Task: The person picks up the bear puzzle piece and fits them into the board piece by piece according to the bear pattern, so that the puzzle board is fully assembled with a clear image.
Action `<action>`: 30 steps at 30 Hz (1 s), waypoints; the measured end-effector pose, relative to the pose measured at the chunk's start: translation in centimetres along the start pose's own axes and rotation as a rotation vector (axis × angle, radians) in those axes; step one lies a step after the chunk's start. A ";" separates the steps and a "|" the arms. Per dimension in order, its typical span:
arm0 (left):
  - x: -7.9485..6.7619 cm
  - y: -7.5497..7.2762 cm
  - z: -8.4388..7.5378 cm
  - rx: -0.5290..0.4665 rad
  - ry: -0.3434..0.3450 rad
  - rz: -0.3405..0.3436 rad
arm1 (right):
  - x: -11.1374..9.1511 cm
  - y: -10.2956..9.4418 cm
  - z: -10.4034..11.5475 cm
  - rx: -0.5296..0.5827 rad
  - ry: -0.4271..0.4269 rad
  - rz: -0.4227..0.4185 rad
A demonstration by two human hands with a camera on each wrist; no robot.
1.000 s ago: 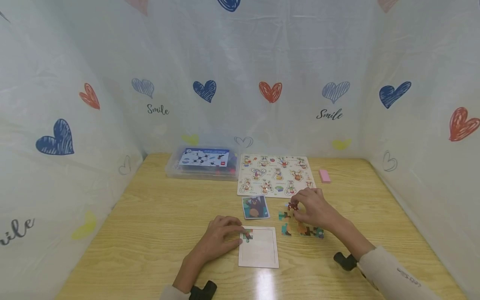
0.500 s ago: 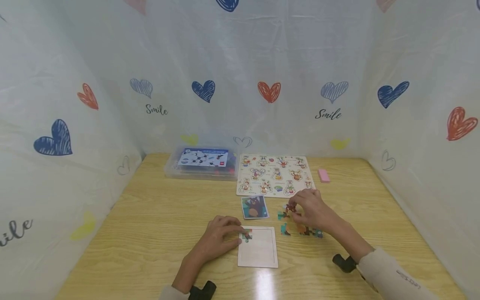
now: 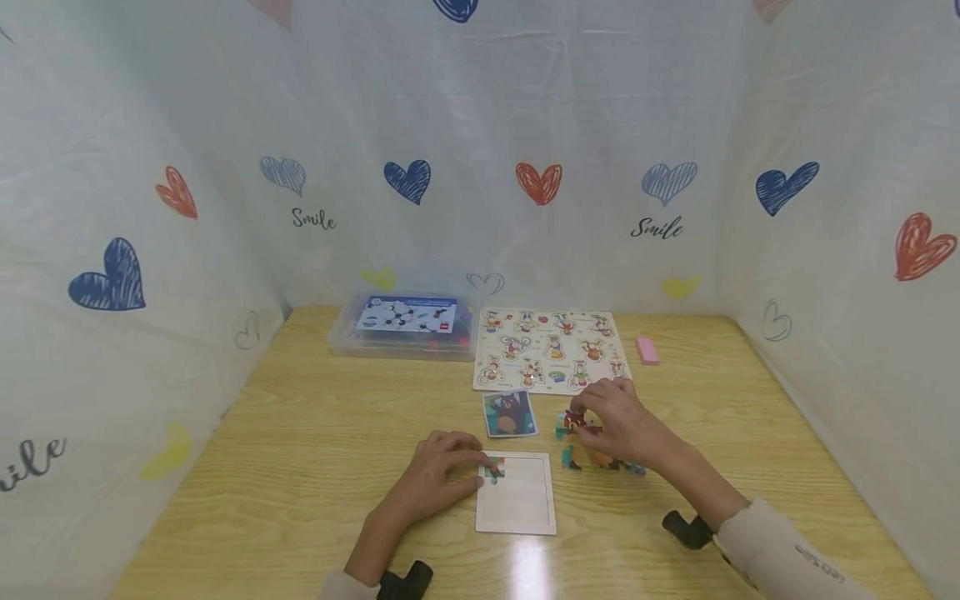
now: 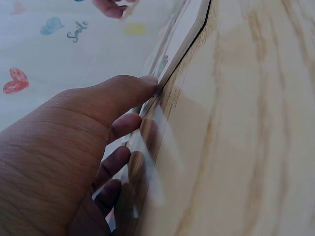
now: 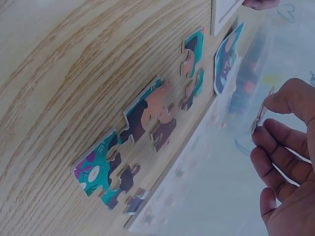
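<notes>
My right hand [image 3: 622,421] pinches a small brown jigsaw piece [image 5: 259,113] between thumb and fingertips, above the table. Loose jigsaw pieces [image 5: 152,108] with teal, brown and peach printing lie on the wood below it, partly hidden by the hand in the head view. To their left is a square white puzzle tray [image 3: 517,510] with a raised border. One fitted piece [image 3: 497,472] sits in its upper left corner. My left hand [image 3: 435,477] rests at the tray's left side, index finger over that piece and thumb [image 4: 145,82] touching the edge.
A bear picture card [image 3: 510,414] lies just behind the tray. Farther back are a board with animal figures [image 3: 553,348], a clear plastic case [image 3: 407,325] with a blue label, and a pink block [image 3: 647,351]. A white curtain with hearts [image 3: 465,233] surrounds the table.
My right hand has moved slightly left with the pinched jigsaw piece, over the left part of the loose pieces. The left hand and tray stay in place.
</notes>
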State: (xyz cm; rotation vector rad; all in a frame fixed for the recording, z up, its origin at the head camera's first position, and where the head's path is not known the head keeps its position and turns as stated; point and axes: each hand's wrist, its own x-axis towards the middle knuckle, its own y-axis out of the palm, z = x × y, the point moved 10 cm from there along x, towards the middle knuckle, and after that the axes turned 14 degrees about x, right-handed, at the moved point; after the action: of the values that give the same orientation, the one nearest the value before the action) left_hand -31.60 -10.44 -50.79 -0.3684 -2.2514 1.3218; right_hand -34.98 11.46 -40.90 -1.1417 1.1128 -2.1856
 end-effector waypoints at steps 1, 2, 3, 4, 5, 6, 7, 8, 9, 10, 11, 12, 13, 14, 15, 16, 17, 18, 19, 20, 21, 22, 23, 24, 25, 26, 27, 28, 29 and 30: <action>0.0 0.0 0.0 0.000 -0.001 0.000 | 0.0 0.0 0.1 0.003 -0.005 -0.003; 0.0 0.0 0.0 0.000 -0.001 0.001 | 0.0 0.0 0.2 0.005 -0.010 -0.005; 0.0 0.0 0.0 0.001 0.000 0.001 | 0.1 0.0 0.3 0.008 -0.014 -0.006; 0.0 0.0 0.0 0.002 0.002 0.000 | 0.1 0.0 0.3 0.010 -0.016 -0.006; 0.0 0.0 -0.1 0.001 0.003 0.000 | 0.1 0.0 0.4 0.012 -0.018 -0.006; 0.0 -0.1 -0.1 0.001 0.005 -0.001 | 0.1 0.0 0.5 0.014 -0.019 -0.007; 0.0 -0.1 -0.1 0.000 0.007 -0.002 | 0.1 0.1 0.5 0.016 -0.018 -0.005; 0.0 -0.1 -0.1 0.000 0.008 -0.002 | 0.1 0.1 0.6 0.021 -0.017 -0.002; 0.0 -0.1 -0.1 0.000 0.008 -0.004 | 0.1 0.1 0.7 0.025 -0.019 0.000; 0.0 -0.1 -0.1 0.000 0.007 -0.003 | 0.1 0.2 0.7 0.029 -0.017 0.001; 0.0 -0.1 -0.1 -0.001 0.006 -0.001 | 0.1 0.2 0.8 0.032 -0.019 0.002; 0.0 -0.1 -0.1 -0.001 0.006 -0.001 | 0.1 0.2 0.9 0.035 -0.021 0.003; 0.0 -0.1 -0.1 0.000 0.005 -0.001 | 0.1 0.2 1.0 0.035 -0.026 0.002; 0.0 0.0 -0.1 0.002 0.004 -0.001 | 0.1 0.2 1.1 0.036 -0.030 0.001; 0.0 0.0 0.0 0.004 0.004 -0.002 | 0.1 0.2 1.2 0.035 -0.032 0.000; 0.0 0.0 -0.1 0.005 0.005 -0.002 | 0.1 0.2 1.2 0.034 -0.033 -0.001; 0.0 0.0 -0.1 0.006 0.006 -0.004 | 0.1 0.2 1.3 0.033 -0.036 -0.002; 0.0 0.0 -0.1 0.007 0.008 -0.005 | 0.1 0.2 1.4 0.033 -0.036 -0.003; 0.0 0.0 -0.1 0.007 0.008 -0.006 | 0.1 0.2 1.4 0.032 -0.036 -0.003; 0.0 0.0 0.0 0.008 0.008 -0.007 | 0.1 0.2 1.5 0.033 -0.034 -0.002; 0.0 0.0 0.0 0.007 0.009 -0.007 | 0.0 0.2 1.5 0.037 -0.032 -0.002; 0.0 0.0 0.0 0.004 0.008 -0.005 | 0.0 0.2 1.6 0.041 -0.030 -0.001; 0.0 0.0 0.0 0.004 0.008 -0.004 | 0.0 0.2 1.6 0.045 -0.028 0.001; 0.0 0.0 -0.1 0.003 0.009 -0.003 | 0.0 0.3 1.6 0.050 -0.025 0.003; 0.0 0.0 -0.1 0.004 0.009 -0.003 | -0.1 0.3 1.6 0.054 -0.022 0.007; 0.0 0.0 -0.1 0.007 0.011 -0.004 | -0.1 0.4 1.6 0.058 -0.015 0.011; 0.0 -0.1 -0.1 0.010 0.014 -0.005 | -0.1 0.4 1.6 0.061 -0.008 0.015; 0.0 -0.1 -0.1 0.011 0.015 -0.005 | -0.1 0.5 1.5 0.062 0.000 0.020; 0.0 -0.1 -0.1 0.011 0.017 -0.006 | -0.1 0.6 1.5 0.058 0.006 0.024; 0.0 -0.1 -0.2 0.008 0.017 -0.007 | -0.1 0.7 1.4 0.059 0.012 0.028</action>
State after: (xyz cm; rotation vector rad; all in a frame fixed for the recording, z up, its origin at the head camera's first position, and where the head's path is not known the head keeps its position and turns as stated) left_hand -31.54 -10.37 -50.62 -0.3677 -2.2302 1.3194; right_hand -33.72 10.47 -41.04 -1.0832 1.0555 -2.1916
